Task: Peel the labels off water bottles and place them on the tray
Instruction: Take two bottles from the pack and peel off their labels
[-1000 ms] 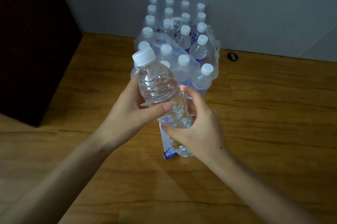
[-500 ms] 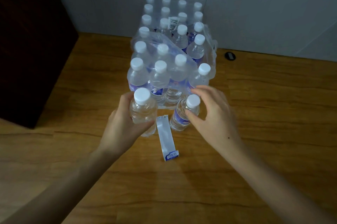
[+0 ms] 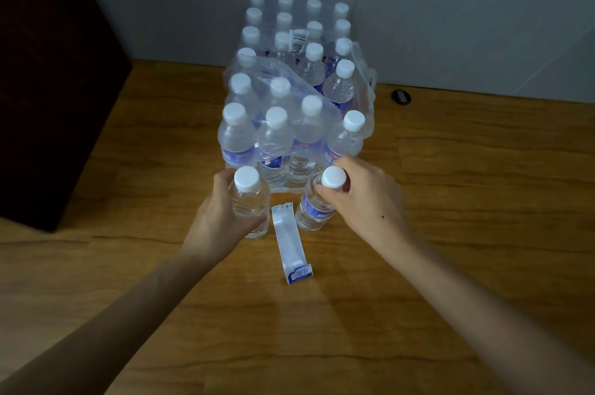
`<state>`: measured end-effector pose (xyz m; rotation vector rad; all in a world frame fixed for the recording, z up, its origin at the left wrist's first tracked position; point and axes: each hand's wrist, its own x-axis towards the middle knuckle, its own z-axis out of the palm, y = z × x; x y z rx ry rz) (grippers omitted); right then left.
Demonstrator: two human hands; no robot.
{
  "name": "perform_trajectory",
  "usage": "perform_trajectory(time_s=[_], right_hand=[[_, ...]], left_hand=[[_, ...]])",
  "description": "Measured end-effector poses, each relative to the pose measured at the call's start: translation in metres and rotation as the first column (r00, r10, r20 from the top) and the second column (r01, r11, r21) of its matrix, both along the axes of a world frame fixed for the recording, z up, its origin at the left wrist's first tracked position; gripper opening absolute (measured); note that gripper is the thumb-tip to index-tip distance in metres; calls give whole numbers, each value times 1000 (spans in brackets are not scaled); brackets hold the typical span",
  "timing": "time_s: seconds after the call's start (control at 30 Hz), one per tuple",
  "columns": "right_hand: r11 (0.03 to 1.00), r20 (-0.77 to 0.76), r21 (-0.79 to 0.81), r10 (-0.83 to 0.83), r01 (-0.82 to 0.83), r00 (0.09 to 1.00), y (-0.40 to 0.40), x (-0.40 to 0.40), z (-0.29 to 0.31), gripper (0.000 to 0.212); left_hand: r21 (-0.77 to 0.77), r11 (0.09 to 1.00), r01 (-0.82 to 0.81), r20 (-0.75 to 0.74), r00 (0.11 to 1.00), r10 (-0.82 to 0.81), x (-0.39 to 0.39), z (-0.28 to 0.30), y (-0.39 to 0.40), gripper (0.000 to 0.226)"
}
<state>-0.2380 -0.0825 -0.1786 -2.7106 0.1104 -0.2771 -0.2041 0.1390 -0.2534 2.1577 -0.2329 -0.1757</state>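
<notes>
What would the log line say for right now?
left hand: holds peeled bottle upright | right hand: grips labelled bottle near cap | peeled label: flat on table

Two loose bottles and one peeled label, mid-frame on the wooden surface.

Bare bottle [image 3: 249, 205]: clear, white cap, no label, upright, left of centre. Labelled bottle [image 3: 314, 208]: clear, white cap, blue label around its middle, leaning slightly left, right of centre. Peeled label [image 3: 291, 246]: long white strip, blue end with barcode toward the bottom of the frame, lying flat between the two bottles and reaching below them. Shrink-wrapped pack of bottles [image 3: 289, 98]: white caps, blue labels, plastic torn open at the near end, upper centre.
</notes>
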Motion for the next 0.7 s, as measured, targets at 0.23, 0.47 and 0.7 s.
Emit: perform_trajectory(time_s=[0.23, 0.47, 0.7], right_hand=[[972, 186, 236, -35, -11, 982, -3, -1, 25, 26], [928, 236, 366, -13, -76, 972, -1, -3, 55, 25], [872, 279, 475, -22, -118, 960, 1, -5, 71, 20]], left_hand=[[-37, 999, 30, 82, 996, -27, -5, 33, -5, 107], [130, 959, 250, 452, 846, -282, -28, 77, -35, 91], [-324, 885, 334, -17, 933, -359, -33, 67, -55, 85]])
